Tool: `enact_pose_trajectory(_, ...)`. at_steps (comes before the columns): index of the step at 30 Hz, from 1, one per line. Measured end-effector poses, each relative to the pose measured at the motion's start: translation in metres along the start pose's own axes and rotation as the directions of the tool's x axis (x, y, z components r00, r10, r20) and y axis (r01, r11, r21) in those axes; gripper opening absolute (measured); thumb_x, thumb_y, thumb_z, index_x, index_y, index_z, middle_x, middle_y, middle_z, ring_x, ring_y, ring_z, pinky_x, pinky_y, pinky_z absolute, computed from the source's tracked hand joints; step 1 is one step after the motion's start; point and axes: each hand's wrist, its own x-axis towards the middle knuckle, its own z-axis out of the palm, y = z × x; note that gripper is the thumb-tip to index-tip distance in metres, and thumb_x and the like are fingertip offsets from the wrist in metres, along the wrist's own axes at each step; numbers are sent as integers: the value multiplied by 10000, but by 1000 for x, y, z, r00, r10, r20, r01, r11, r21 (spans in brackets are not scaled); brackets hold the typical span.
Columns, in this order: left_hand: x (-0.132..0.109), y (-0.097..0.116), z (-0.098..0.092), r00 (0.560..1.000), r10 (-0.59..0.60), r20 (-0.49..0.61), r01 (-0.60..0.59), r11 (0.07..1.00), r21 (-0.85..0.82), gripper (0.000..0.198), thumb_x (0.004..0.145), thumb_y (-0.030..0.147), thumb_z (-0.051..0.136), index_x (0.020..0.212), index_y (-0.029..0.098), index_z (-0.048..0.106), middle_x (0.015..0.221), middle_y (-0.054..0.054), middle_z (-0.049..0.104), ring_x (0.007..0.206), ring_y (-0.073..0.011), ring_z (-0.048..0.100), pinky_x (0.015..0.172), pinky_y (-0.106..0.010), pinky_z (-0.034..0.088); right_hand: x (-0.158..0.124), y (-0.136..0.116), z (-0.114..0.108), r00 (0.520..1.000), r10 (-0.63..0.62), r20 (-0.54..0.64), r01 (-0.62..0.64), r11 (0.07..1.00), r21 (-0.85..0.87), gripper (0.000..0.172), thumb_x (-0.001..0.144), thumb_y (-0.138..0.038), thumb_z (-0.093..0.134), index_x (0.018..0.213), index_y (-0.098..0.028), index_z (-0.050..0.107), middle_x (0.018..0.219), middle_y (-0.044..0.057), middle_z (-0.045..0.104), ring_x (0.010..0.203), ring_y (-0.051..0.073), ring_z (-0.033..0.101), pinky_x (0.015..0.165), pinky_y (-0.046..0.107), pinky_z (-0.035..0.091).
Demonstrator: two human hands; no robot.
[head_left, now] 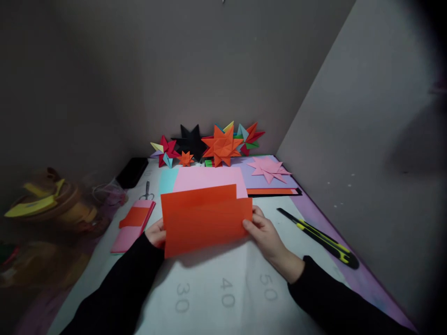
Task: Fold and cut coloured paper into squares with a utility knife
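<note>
- Head view: one rectangular orange-red piece of paper [204,228], showing two overlapping layers, is held upright above the counter's middle; whether it is folded cannot be told.
- Six folded-paper stars stand out: one black [190,142], one large orange [222,145], one small orange [186,158], one flat pink [268,169] and two multicoloured.
- One yellow-and-black utility knife [323,241] lies right; one small pair of metal scissors [147,191] lies left.
- A pale mat with printed numerals [206,321] covers most of the counter [352,242], between plain grey walls [223,60].
- Left hand [157,233]: closed at the paper's left edge, fingers hidden behind.
- Right hand [261,231]: pinching the right edge, thumb in front, wrist angled inward.
</note>
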Motion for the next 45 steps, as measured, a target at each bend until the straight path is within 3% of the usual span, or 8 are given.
enact_pose_trajectory(3, -5, -2, 3, 996, 18, 91, -22, 999, 44, 404, 390, 149, 788, 789, 163, 721, 764, -77, 728, 791, -350, 673, 633, -378, 538, 1, 2, 3, 995, 102, 0, -101, 983, 152, 199, 762, -403, 637, 756, -208, 679, 1140, 75, 559, 1056, 241, 513, 925, 369, 408)
enact_pose_trajectory(7, -4, -6, 4, 979, -27, 204, 12, 997, 76, 456, 376, 193, 836, 809, 148, 701, 809, -91, 729, 800, -342, 670, 672, -373, 529, -2, 5, 5, 957, 291, 14, -283, 917, 282, 202, 745, -391, 652, 783, -193, 640, 788, 43, 619, 712, 194, 553, 702, 349, 462)
enact_pose_trajectory(12, 2, -14, 9, 983, 163, 85, -158, 985, -69, 582, 581, 516, 740, 1037, 237, 510, 903, -38, 695, 659, -172, 643, 527, -247, 466, -1, 9, 1, 964, 161, -209, -153, 987, 56, 248, 762, -387, 627, 644, -194, 529, 645, -10, 515, 602, 138, 440, 552, 253, 372)
enact_pose_trajectory(17, 2, -27, 11, 896, 442, -34, -432, 888, 155, 509, 513, 411, 805, 871, 217, 500, 726, 25, 637, 590, -116, 570, 552, -213, 419, -5, 5, 0, 969, 48, -242, -82, 988, -131, 302, 775, -372, 603, 588, -204, 436, 581, -39, 410, 561, 119, 356, 512, 236, 309)
enact_pose_trajectory(24, -2, -25, 9, 911, 370, -182, -318, 911, 264, 316, 524, 382, 800, 613, 177, 577, 541, 19, 622, 504, -121, 536, 511, -220, 407, -7, 1, 1, 982, 81, -172, -78, 997, 23, 216, 776, -368, 614, 665, -200, 535, 674, -7, 536, 643, 147, 463, 593, 252, 384)
enact_pose_trajectory(31, -7, -20, 11, 922, 367, -126, -316, 898, 305, 276, 506, 343, 816, 571, 174, 607, 505, 16, 620, 469, -120, 532, 480, -218, 406, 0, 0, -2, 958, 215, -189, -141, 929, 342, 219, 704, -350, 701, 654, -206, 543, 662, -25, 572, 606, 140, 500, 600, 263, 405)
enact_pose_trajectory(37, -13, -15, 16, 917, 375, -139, -332, 907, 260, 328, 518, 404, 796, 699, 154, 685, 615, -22, 671, 546, -155, 579, 530, -252, 450, -4, 4, -4, 959, 203, -197, -146, 952, 270, 307, 694, -336, 720, 593, -196, 466, 572, -46, 503, 520, 106, 418, 502, 227, 334)
enact_pose_trajectory(45, -11, -14, 17, 870, 456, -189, -409, 880, 242, 324, 510, 303, 796, 593, 176, 509, 449, 54, 587, 414, -76, 525, 439, -166, 389, -7, 1, -1, 951, 184, -249, -102, 946, 308, 314, 688, -315, 740, 625, -206, 453, 552, -59, 490, 495, 90, 421, 483, 208, 324)
